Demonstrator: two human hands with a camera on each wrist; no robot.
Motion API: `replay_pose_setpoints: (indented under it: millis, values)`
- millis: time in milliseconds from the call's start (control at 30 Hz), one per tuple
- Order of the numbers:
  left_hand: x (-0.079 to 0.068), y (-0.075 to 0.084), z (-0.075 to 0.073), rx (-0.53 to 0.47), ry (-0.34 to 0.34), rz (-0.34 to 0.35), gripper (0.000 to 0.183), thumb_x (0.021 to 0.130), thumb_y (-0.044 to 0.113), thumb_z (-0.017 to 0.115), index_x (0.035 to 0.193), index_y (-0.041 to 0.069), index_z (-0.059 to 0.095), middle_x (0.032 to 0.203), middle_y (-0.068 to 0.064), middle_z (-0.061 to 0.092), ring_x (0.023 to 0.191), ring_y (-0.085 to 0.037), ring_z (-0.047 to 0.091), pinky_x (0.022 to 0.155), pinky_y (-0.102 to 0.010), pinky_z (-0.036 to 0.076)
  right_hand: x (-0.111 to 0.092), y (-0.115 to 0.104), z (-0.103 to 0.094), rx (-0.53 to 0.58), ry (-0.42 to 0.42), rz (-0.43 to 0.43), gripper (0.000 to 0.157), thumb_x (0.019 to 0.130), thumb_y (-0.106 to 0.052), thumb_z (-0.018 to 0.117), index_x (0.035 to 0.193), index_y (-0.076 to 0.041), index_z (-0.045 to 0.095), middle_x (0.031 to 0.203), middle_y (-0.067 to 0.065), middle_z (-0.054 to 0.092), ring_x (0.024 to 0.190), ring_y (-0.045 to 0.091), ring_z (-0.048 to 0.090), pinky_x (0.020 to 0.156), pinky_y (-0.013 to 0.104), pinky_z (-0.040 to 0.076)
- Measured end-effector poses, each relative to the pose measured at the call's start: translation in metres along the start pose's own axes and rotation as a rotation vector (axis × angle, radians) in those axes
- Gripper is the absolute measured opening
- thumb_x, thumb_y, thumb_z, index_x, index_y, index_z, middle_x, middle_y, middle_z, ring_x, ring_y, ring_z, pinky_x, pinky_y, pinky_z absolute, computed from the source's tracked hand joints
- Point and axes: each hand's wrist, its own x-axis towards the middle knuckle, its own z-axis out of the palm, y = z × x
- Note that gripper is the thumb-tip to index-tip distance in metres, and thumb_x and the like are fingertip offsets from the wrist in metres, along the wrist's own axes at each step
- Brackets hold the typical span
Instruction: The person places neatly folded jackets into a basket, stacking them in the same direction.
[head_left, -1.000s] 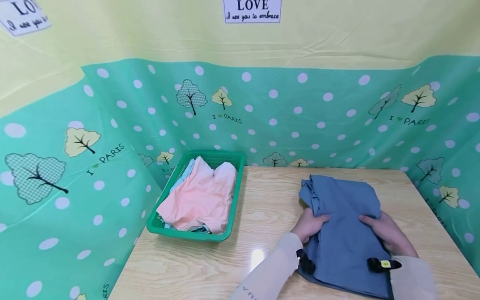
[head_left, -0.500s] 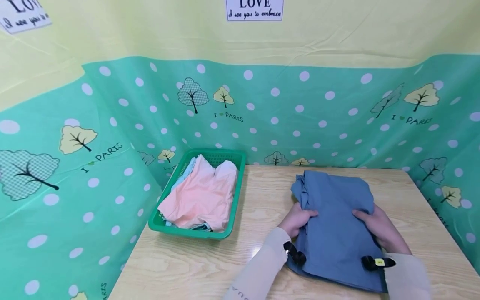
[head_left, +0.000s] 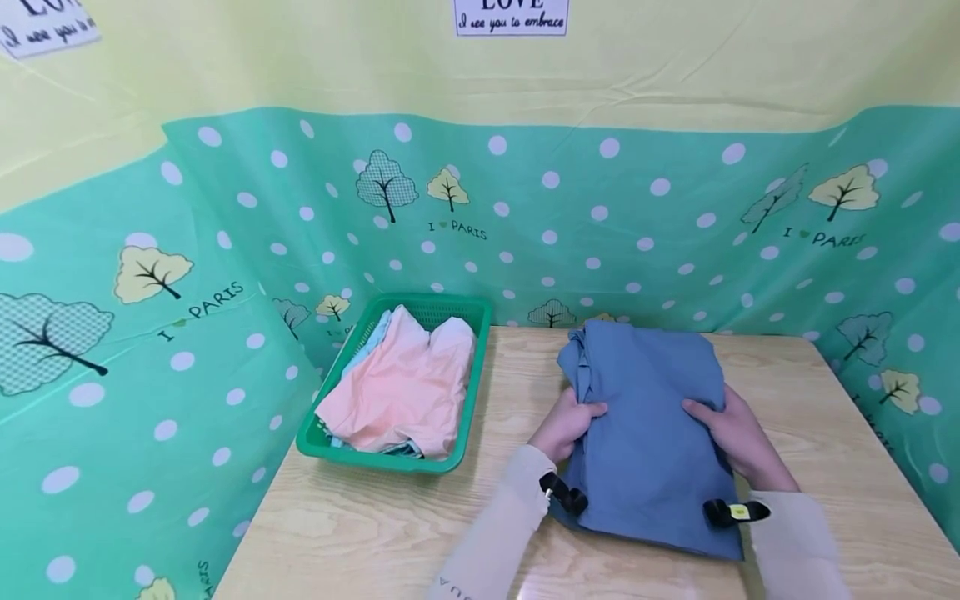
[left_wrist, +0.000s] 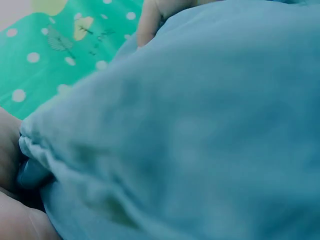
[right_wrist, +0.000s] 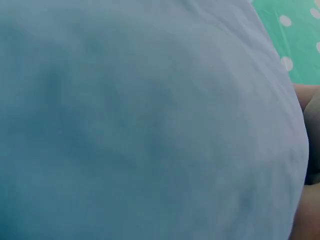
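Observation:
Between my two hands is a folded blue garment, several layers thick, with bunched edges along its upper left side. My left hand grips its left edge, thumb on top and fingers tucked underneath. On the opposite edge my right hand holds it the same way, thumb lying over the cloth. The blue cloth fills most of the left wrist view, pinched at the lower left. In the right wrist view the cloth covers nearly everything, with part of my right hand at its right edge.
A green plastic basket stands on the left of the wooden table. Inside lie a pink cloth and light blue fabric. A green dotted curtain hangs behind the table and along both sides.
Both hands have carried the blue garment to the left and slightly away from me, toward the basket. The grip has stayed the same. The basket has not moved on the table.

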Motion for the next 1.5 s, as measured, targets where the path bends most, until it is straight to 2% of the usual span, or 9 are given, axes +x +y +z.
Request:
replay_pose_setpoints:
  millis: [200, 367, 567, 767, 1000, 1200, 1367, 1500]
  values:
    - [-0.009, 0.007, -0.018, -0.026, 0.020, 0.030, 0.062, 0.099, 0.010, 0.063, 0.154, 0.002, 0.034, 0.160, -0.016, 0.039, 0.149, -0.034, 0.036, 0.126, -0.050, 0.027, 0.006, -0.010, 0.013, 0.032, -0.015, -0.047, 0.086, 0.107, -0.033, 0.054, 0.163, -0.001, -0.002, 0.166, 0.034, 0.010, 0.150, 0.057, 0.015, 0.117, 0.075, 0.018]
    - [-0.022, 0.021, -0.032, -0.023, 0.033, 0.032, 0.064, 0.101, 0.009, 0.060, 0.157, 0.002, 0.030, 0.162, -0.017, 0.036, 0.151, -0.037, 0.033, 0.126, -0.051, 0.026, 0.011, -0.021, 0.025, 0.061, -0.041, -0.084, 0.085, 0.107, -0.030, 0.055, 0.164, -0.003, -0.001, 0.167, 0.031, 0.011, 0.152, 0.054, 0.015, 0.118, 0.074, 0.018]
    - [-0.036, 0.036, -0.052, -0.008, 0.045, 0.082, 0.068, 0.101, 0.009, 0.058, 0.160, 0.001, 0.025, 0.163, -0.019, 0.035, 0.151, -0.037, 0.034, 0.126, -0.050, 0.028, 0.018, -0.038, 0.038, 0.108, -0.077, -0.118, 0.085, 0.106, -0.027, 0.058, 0.165, -0.006, 0.001, 0.168, 0.028, 0.013, 0.152, 0.050, 0.018, 0.120, 0.071, 0.018]
    - [-0.056, 0.050, -0.068, -0.013, 0.034, 0.115, 0.069, 0.102, 0.007, 0.055, 0.161, 0.000, 0.019, 0.165, -0.020, 0.030, 0.153, -0.038, 0.030, 0.127, -0.051, 0.025, 0.020, -0.053, 0.050, 0.143, -0.120, -0.139, 0.084, 0.105, -0.026, 0.059, 0.165, -0.006, 0.003, 0.167, 0.027, 0.015, 0.152, 0.047, 0.020, 0.121, 0.068, 0.018]
    - [-0.074, 0.063, -0.087, -0.007, 0.046, 0.155, 0.076, 0.102, 0.006, 0.055, 0.164, 0.007, 0.010, 0.170, -0.015, 0.020, 0.156, -0.035, 0.022, 0.129, -0.049, 0.018, 0.022, -0.071, 0.065, 0.197, -0.165, -0.162, 0.084, 0.104, -0.022, 0.060, 0.164, -0.004, 0.004, 0.168, 0.025, 0.016, 0.153, 0.044, 0.019, 0.123, 0.064, 0.018]
    - [-0.090, 0.074, -0.108, 0.066, 0.054, 0.177, 0.080, 0.102, 0.008, 0.055, 0.165, 0.011, 0.006, 0.172, -0.011, 0.013, 0.159, -0.033, 0.014, 0.130, -0.050, 0.013, 0.022, -0.084, 0.079, 0.221, -0.222, -0.165, 0.083, 0.104, -0.021, 0.061, 0.164, -0.005, 0.005, 0.168, 0.024, 0.016, 0.154, 0.044, 0.019, 0.124, 0.065, 0.016]
    - [-0.098, 0.085, -0.126, 0.081, 0.036, 0.202, 0.080, 0.102, 0.007, 0.055, 0.166, 0.015, 0.008, 0.172, -0.007, 0.015, 0.159, -0.029, 0.013, 0.130, -0.050, 0.011, 0.024, -0.093, 0.091, 0.257, -0.270, -0.184, 0.082, 0.104, -0.020, 0.061, 0.164, -0.009, 0.007, 0.168, 0.020, 0.019, 0.152, 0.041, 0.024, 0.124, 0.061, 0.021]
    - [-0.104, 0.092, -0.140, 0.071, 0.016, 0.195, 0.079, 0.102, 0.007, 0.054, 0.166, 0.015, 0.007, 0.172, -0.008, 0.016, 0.158, -0.030, 0.015, 0.129, -0.051, 0.013, 0.024, -0.102, 0.098, 0.273, -0.314, -0.198, 0.081, 0.104, -0.020, 0.061, 0.165, -0.014, 0.008, 0.167, 0.018, 0.022, 0.151, 0.040, 0.029, 0.120, 0.056, 0.029]
